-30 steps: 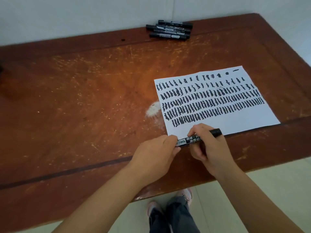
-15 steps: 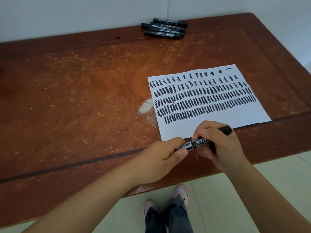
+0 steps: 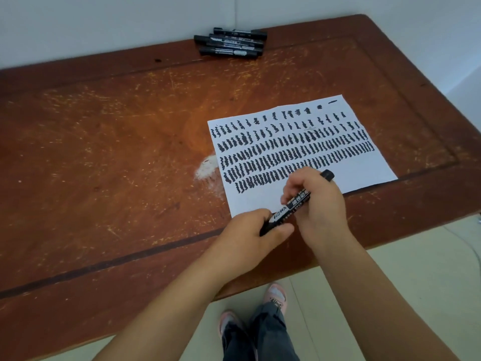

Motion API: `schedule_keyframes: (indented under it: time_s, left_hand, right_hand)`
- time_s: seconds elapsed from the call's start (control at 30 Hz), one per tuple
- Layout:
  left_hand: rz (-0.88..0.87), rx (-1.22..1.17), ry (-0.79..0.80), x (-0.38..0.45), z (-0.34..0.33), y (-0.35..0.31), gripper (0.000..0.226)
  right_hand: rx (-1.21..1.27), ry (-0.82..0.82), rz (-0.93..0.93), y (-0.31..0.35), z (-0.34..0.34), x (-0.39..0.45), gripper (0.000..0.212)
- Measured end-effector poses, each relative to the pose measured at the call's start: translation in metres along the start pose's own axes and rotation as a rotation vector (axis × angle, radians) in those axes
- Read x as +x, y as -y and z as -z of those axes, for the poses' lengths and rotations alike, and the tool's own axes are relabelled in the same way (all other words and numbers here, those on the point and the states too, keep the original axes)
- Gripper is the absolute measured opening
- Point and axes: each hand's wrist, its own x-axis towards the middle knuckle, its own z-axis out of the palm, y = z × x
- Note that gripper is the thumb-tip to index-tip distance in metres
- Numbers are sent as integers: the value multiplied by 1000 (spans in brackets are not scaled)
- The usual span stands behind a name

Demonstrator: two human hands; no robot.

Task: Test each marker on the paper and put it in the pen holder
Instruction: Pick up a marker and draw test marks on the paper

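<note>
A black marker (image 3: 296, 201) with white lettering is held in both hands over the near edge of the paper. My left hand (image 3: 252, 238) grips its lower left end, the cap end. My right hand (image 3: 317, 207) wraps around its barrel, and the other black end sticks out past my fingers at the upper right. The white paper (image 3: 291, 149) lies right of centre on the table, covered with rows of black test scribbles. Several more black markers (image 3: 231, 44) lie in a pile at the table's far edge. No pen holder is in view.
The worn brown wooden table (image 3: 104, 152) has a white scuffed patch (image 3: 207, 168) just left of the paper. A pale wall runs behind the table. My legs and pink shoes (image 3: 276, 295) stand on the light floor below the near edge.
Both hands have risen a little with the marker, which now tilts more steeply up to the right over the paper. The view has shifted slightly.
</note>
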Motion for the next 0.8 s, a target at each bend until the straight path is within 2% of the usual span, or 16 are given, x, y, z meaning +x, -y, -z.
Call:
schedule_keyframes:
  time_s: [0.17,0.27,0.33,0.63,0.73,0.8]
  left_hand:
    - [85,-242,41,14,-1,1,33]
    - [157,-443,177,11,0,-1,32]
    - [189,-566,269,8,0,-3,31]
    - [246,-1069,435,0,-6,-1,29]
    - [276,-1130,439,2,-8,0,32]
    - [272,-1081,405,4,-5,2,30]
  right_hand:
    - [335,67,-214,10,-1,15,24]
    - [455,65,-383,11,0,21,25]
    - [467,98,-418,12,1,22,27]
    - [409,238,-465,21,0,22,30]
    - [358,240,-439,22,-4,22,30]
    - [340,226,-437,22,-8,23,29]
